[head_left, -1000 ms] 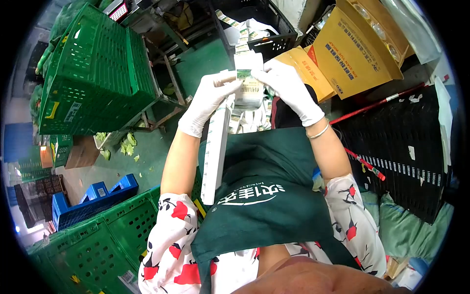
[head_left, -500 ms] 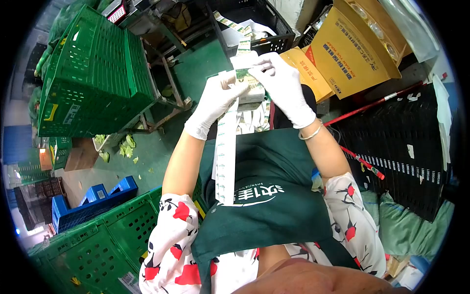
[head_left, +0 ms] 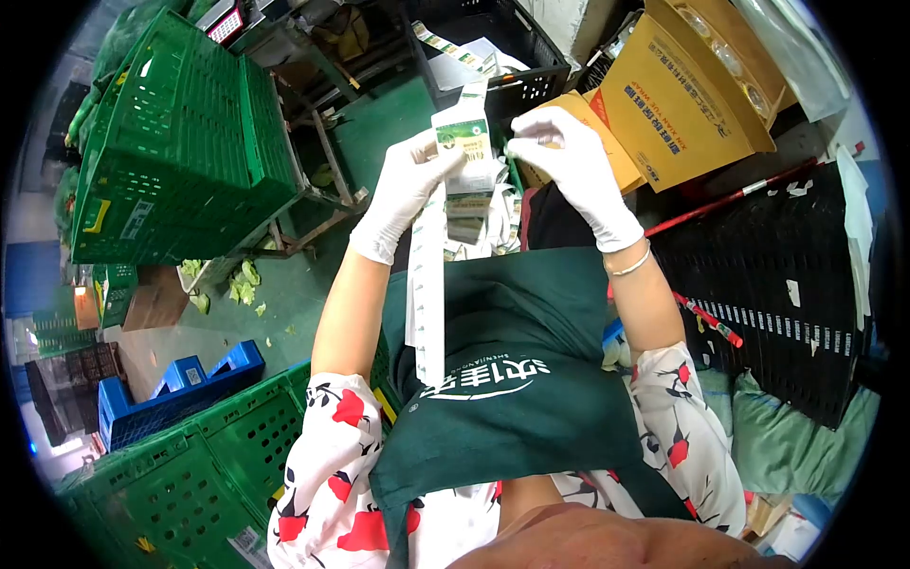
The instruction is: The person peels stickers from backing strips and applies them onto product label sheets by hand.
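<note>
My left hand (head_left: pixel 409 185), in a white glove, is closed on a strip of paper labels. Its thumb presses on a green-and-white printed label (head_left: pixel 463 136) at the top. A long, pale end of the label strip (head_left: pixel 428 294) hangs from that hand down over the dark green apron (head_left: pixel 531 332). My right hand (head_left: pixel 567 156), also gloved in white, is off to the right of the label, apart from it. Its thumb and forefinger are separated, and I see nothing between them. More labels and white packs (head_left: pixel 474 216) lie below the hands, partly hidden.
Stacked green crates (head_left: pixel 171 152) stand at the left, with another green crate (head_left: pixel 190 484) below. A black crate (head_left: pixel 540 85) with label strips is ahead. To the right are a yellow cardboard box (head_left: pixel 673 104), a red pole (head_left: pixel 706 318) and black crates (head_left: pixel 758 284).
My right hand has come away from the label and moved right, its fingers parting. The printed label now shows more fully above my left hand, and the hanging strip has shifted slightly left.
</note>
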Available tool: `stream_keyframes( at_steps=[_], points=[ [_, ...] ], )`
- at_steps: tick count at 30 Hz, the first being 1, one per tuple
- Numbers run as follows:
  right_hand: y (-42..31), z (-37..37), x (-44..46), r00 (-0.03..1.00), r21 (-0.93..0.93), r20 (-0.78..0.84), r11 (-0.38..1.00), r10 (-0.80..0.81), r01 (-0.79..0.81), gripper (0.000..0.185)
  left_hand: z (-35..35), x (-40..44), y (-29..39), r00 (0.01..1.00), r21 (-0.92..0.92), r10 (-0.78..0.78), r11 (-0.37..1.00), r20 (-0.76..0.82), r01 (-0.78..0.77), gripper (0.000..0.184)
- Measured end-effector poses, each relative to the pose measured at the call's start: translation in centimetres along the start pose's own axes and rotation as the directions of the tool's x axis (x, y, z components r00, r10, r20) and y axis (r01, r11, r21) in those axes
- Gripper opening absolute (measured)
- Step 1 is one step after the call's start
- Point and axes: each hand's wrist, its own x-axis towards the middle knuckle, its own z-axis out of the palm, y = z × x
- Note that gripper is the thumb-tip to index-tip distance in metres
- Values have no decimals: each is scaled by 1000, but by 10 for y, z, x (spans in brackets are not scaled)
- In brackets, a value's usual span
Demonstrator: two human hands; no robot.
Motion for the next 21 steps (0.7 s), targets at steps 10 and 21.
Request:
stream_keyframes(
  at_steps=[10,21],
  points=[
    [1,38,8,958,-482,-270,875,-94,-50,37,2,-4,-12,997,47,3,999,74,-7,28],
    [-3,0,-3,992,-68,103,996,69,-62,29,-5,-1,-6,999,-13,-17,1000,37,17,27]
  ],
)
